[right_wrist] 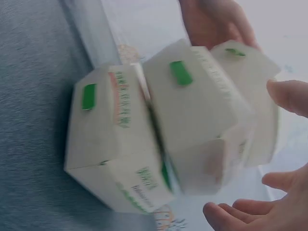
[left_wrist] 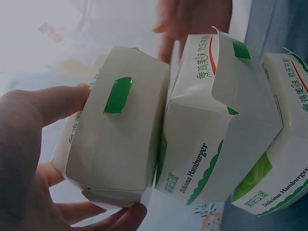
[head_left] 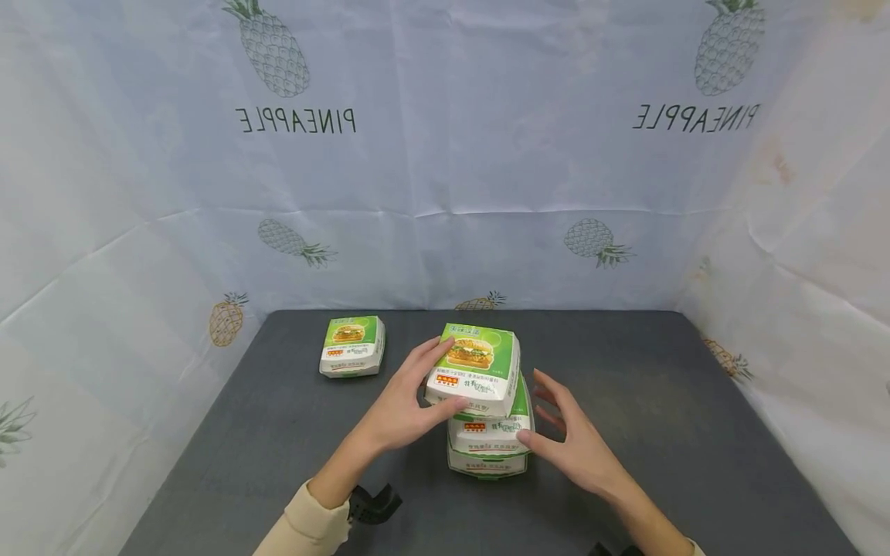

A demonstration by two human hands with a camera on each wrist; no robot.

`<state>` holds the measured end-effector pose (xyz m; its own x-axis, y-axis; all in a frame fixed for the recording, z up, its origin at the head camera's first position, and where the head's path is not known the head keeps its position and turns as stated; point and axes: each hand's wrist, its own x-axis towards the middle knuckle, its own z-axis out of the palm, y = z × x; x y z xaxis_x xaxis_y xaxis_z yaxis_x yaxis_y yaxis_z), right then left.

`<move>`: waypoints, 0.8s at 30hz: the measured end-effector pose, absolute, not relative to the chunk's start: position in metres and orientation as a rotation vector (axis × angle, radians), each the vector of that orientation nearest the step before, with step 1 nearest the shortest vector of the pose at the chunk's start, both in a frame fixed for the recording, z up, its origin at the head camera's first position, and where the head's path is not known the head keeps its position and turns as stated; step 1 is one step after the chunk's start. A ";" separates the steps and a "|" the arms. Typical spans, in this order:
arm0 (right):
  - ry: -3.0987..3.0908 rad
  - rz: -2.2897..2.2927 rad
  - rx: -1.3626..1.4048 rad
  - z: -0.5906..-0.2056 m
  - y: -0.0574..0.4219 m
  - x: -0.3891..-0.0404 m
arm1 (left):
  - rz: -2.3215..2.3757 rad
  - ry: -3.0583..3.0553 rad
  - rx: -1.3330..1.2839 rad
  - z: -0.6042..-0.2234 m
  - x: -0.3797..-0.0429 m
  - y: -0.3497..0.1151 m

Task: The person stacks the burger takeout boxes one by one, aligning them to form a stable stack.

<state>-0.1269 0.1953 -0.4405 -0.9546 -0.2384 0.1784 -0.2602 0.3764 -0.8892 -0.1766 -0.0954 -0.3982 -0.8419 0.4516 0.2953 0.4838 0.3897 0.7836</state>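
Three green-and-white hamburger boxes form a stack on the dark table. My left hand [head_left: 403, 409] holds the top box [head_left: 473, 371], thumb at its front and fingers along its far left side. That box sits a little left of the middle box [head_left: 487, 437], which rests on the bottom box [head_left: 487, 465]. In the left wrist view the top box [left_wrist: 120, 130] leans at a slight angle to the middle box [left_wrist: 207, 120]. Beside the stack's right side, my right hand [head_left: 580, 444] has its fingers spread, the thumb tip close to the middle box's edge.
Another hamburger box [head_left: 353, 347] lies apart at the back left of the dark table [head_left: 626, 401]. A white cloth [head_left: 445, 170] printed with pineapples hangs behind the table and along both sides.
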 end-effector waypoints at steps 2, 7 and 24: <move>-2.570 1.633 0.488 -0.435 0.196 -0.126 | -1.472 -2.593 -0.868 -0.398 -0.176 -0.095; -2.518 1.588 0.527 -0.421 0.193 -0.127 | -1.467 -2.577 -0.866 -0.396 -0.175 -0.094; -2.422 1.622 0.643 -0.407 0.169 -0.141 | -1.470 -2.575 -0.844 -0.398 -0.171 -0.088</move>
